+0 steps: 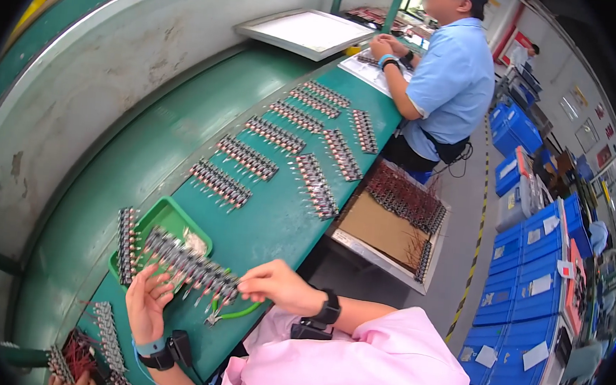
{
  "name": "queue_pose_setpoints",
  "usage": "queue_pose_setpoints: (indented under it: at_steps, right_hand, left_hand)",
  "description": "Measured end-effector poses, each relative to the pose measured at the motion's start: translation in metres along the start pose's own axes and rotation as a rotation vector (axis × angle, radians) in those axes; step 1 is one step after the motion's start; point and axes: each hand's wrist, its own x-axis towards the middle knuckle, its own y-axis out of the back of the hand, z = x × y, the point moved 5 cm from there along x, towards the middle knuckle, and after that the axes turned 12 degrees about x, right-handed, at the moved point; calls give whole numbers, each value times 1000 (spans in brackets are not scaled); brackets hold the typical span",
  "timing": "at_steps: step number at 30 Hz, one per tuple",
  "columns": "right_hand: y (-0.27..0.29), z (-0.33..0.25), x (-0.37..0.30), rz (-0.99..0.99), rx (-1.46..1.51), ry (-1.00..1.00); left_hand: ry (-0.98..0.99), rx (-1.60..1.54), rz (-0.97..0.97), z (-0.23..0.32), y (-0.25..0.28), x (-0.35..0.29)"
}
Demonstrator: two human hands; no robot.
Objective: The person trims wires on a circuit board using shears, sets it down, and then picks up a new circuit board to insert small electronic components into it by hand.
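Head view, strip (192, 264) blurred, tray (169, 215) partly hidden

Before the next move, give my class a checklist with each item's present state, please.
1. Right hand pinching the component strip at its right end: ok.
2. Left hand supporting that strip: cannot tell; contact is unclear.
3. Blue wrist strap worn at the left hand: ok.
4. Green-handled hand tool set down: ok, in neither hand.
5. Green tray with left side uncovered: not ok; another component strip overlaps it in view.
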Motion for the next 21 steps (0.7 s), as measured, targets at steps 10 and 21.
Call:
queue_pose_setpoints:
  at_steps: [10, 21]
  right_hand:
    - [34, 30, -9, 315, 177, 144]
    - [40, 83, 16, 473, 403, 69]
  left_hand:
    - [-50, -28, 99, 3, 93, 4]
    - [-64, -17, 130, 9, 146, 14]
